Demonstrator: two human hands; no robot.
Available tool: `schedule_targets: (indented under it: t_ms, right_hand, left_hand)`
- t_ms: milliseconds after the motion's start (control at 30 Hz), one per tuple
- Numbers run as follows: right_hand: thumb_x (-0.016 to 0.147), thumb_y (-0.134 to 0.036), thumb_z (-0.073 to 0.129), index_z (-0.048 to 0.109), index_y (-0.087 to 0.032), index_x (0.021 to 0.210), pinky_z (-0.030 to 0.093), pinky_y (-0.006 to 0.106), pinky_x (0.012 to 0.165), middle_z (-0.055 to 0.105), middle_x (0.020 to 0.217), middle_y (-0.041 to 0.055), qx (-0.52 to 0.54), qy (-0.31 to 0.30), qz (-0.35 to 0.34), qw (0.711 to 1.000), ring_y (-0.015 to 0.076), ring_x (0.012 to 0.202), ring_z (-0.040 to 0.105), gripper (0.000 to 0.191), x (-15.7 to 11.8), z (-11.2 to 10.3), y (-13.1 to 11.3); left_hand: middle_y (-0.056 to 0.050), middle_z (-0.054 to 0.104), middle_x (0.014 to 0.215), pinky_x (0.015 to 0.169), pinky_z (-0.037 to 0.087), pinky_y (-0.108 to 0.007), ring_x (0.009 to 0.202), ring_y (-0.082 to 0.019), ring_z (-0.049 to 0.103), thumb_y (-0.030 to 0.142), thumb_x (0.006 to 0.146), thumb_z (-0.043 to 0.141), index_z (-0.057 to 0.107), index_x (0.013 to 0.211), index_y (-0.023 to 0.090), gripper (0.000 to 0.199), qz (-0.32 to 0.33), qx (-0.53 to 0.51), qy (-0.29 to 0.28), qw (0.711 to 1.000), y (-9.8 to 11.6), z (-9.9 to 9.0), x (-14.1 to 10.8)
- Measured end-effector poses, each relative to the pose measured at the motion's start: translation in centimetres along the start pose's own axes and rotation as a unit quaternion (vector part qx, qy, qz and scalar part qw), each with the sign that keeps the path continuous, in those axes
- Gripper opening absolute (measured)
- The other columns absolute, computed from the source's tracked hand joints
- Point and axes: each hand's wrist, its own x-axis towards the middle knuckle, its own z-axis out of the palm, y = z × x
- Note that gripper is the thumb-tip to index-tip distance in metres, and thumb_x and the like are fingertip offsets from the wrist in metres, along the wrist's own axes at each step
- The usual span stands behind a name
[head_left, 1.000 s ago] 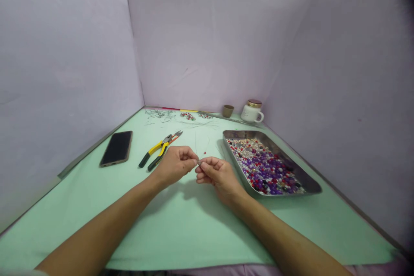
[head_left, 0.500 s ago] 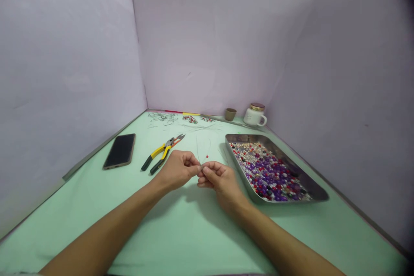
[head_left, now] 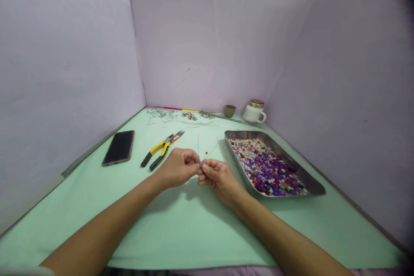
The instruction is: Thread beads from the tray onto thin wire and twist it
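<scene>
While pinching the wire [head_left: 198, 143] with closed fingers of left hand [head_left: 177, 167] and right hand [head_left: 224, 180] above the bench [head_left: 174, 233], have just splayed its strands wider, seemingly framing the red bead [head_left: 206, 153], left of the tray [head_left: 241, 173].

No text, label, brand, number or sign can be read. Well beyond the right hand [head_left: 223, 179], the mug [head_left: 251, 114] bears faint dark marks on its white side, too small and blurred to make out as letters or a drawing. Just beside the left hand [head_left: 179, 168], a black grip of the pliers [head_left: 157, 162] shows tiny pale marks, also illegible.
</scene>
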Motion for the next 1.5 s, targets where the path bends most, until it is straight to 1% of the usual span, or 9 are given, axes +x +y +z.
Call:
schedule_targets:
  t_ms: [133, 300, 433, 600, 867, 1133, 1267, 1400, 1500]
  right_hand:
    - [0.060, -0.032, 0.068, 0.058, -0.012, 0.070, 0.049, 0.021, 0.051, 0.062, 0.063, 0.0014, -0.045, 0.013, -0.020, 0.999, 0.0084, 0.051, 0.057, 0.024, 0.0, 0.0, -0.2]
    - [0.062, -0.034, 0.065, 0.058, -0.014, 0.076, 0.048, 0.022, 0.048, 0.063, 0.065, 0.0018, -0.086, 0.052, -0.020, 0.995, 0.0101, 0.051, 0.058, 0.026, -0.1, 0.4, -0.5]
    - [0.063, -0.037, 0.064, 0.058, -0.014, 0.074, 0.049, 0.024, 0.049, 0.062, 0.067, 0.0025, -0.091, 0.046, -0.032, 0.994, 0.0101, 0.052, 0.057, 0.026, -0.1, 0.4, -0.6]
    - [0.060, -0.034, 0.066, 0.060, -0.013, 0.073, 0.049, 0.025, 0.050, 0.062, 0.065, 0.0016, -0.106, 0.057, -0.035, 0.992, 0.0098, 0.051, 0.056, 0.025, -0.1, 0.4, -0.7]
    - [0.057, -0.033, 0.069, 0.060, -0.013, 0.067, 0.047, 0.023, 0.050, 0.062, 0.056, 0.0004, -0.086, 0.034, -0.030, 0.995, 0.0089, 0.046, 0.055, 0.024, -0.2, 0.1, -0.6]
    - [0.058, -0.031, 0.068, 0.060, -0.014, 0.065, 0.046, 0.023, 0.049, 0.062, 0.055, -0.0006, -0.081, 0.002, -0.039, 0.996, 0.0086, 0.045, 0.055, 0.020, -0.3, -0.1, -0.6]
    - [0.058, -0.031, 0.068, 0.060, -0.014, 0.065, 0.047, 0.023, 0.050, 0.062, 0.055, -0.0008, -0.082, 0.003, -0.037, 0.996, 0.0087, 0.045, 0.055, 0.021, -0.3, -0.1, -0.5]
    - [0.060, -0.033, 0.067, 0.060, -0.014, 0.071, 0.049, 0.026, 0.054, 0.063, 0.061, 0.0012, -0.077, 0.009, -0.040, 0.996, 0.0098, 0.049, 0.057, 0.024, -0.3, 0.1, -0.6]
    - [0.059, -0.032, 0.068, 0.061, -0.014, 0.074, 0.050, 0.027, 0.054, 0.064, 0.063, 0.0017, -0.087, 0.032, -0.040, 0.995, 0.0103, 0.051, 0.058, 0.025, -0.2, 0.2, -0.7]
  left_hand:
    - [0.006, 0.040, 0.044, 0.038, 0.025, -0.016, 0.041, -0.004, 0.032, 0.023, 0.064, 0.050, 0.054, 0.058, 0.014, 0.012, 0.020, 0.017, -0.004, 1.000, -0.1, -0.2, 0.0]
    - [0.007, 0.036, 0.044, 0.039, 0.023, -0.017, 0.041, -0.005, 0.030, 0.025, 0.064, 0.050, 0.054, 0.059, 0.014, 0.013, -0.003, -0.001, 0.003, 1.000, -0.3, -0.5, 0.3]
    - [0.007, 0.036, 0.044, 0.040, 0.024, -0.018, 0.041, -0.005, 0.030, 0.024, 0.063, 0.052, 0.053, 0.059, 0.013, 0.012, -0.019, -0.017, 0.019, 0.999, -0.3, -0.8, 0.6]
    - [0.007, 0.036, 0.044, 0.039, 0.022, -0.018, 0.040, -0.004, 0.029, 0.024, 0.062, 0.053, 0.053, 0.059, 0.013, 0.011, -0.040, -0.028, 0.018, 0.999, -0.1, -0.9, 0.7]
    - [0.008, 0.036, 0.041, 0.035, 0.016, -0.018, 0.035, -0.002, 0.024, 0.023, 0.059, 0.059, 0.056, 0.063, 0.012, 0.012, -0.074, -0.143, -0.050, 0.986, -0.7, -1.3, 0.8]
    - [0.006, 0.039, 0.041, 0.035, 0.014, -0.019, 0.034, -0.001, 0.022, 0.025, 0.059, 0.062, 0.057, 0.063, 0.011, 0.016, -0.066, -0.187, -0.082, 0.977, -1.6, -1.6, 1.0]
    - [0.007, 0.038, 0.039, 0.035, 0.013, -0.019, 0.034, -0.002, 0.021, 0.027, 0.058, 0.063, 0.057, 0.061, 0.011, 0.017, -0.062, -0.186, -0.068, 0.978, -1.6, -1.5, 1.0]
    - [0.007, 0.035, 0.037, 0.036, 0.014, -0.019, 0.035, -0.002, 0.023, 0.024, 0.058, 0.062, 0.056, 0.059, 0.011, 0.014, -0.063, -0.190, -0.024, 0.979, -1.3, -1.3, 0.9]
    - [0.007, 0.035, 0.037, 0.036, 0.014, -0.019, 0.035, -0.002, 0.024, 0.022, 0.058, 0.061, 0.056, 0.057, 0.012, 0.011, -0.063, -0.200, -0.006, 0.978, -1.0, -1.2, 0.9]
